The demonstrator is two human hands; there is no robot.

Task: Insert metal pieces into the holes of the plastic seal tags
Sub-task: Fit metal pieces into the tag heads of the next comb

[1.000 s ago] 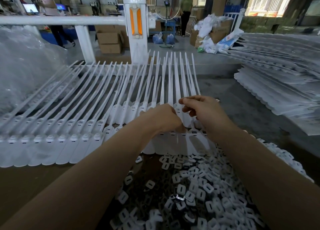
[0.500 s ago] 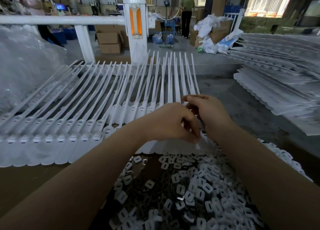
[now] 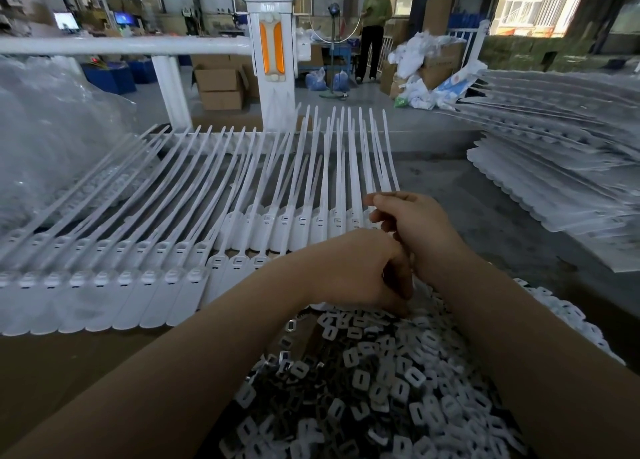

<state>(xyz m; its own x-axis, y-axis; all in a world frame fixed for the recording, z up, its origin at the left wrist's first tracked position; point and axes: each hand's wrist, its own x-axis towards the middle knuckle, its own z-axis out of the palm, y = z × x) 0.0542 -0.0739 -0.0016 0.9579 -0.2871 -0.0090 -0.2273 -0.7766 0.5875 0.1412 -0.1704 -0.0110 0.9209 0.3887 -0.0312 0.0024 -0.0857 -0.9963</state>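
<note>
Both grips are working close together at the near end of the tag row: the left hand (image 3: 360,271) is curling its fingers downward at the edge of the metal pieces (image 3: 374,382), though what it is pinching, if anything, is hidden beneath the palm, while the right hand (image 3: 412,223) is sitting just beyond it with fingers bent around something too small to make out, so I cannot tell its hold either. Nearest the camera, the metal pieces are lying in a loose heap between the two forearms. Beyond the hands, the plastic seal tags (image 3: 221,237) are lying side by side on the surface (image 3: 485,195), their tails fanning away. To the right, stacked white sheets (image 3: 561,168) are resting. Farther off, a white railing post (image 3: 272,53) is standing, and a person (image 3: 375,26) is standing beyond it.
</note>
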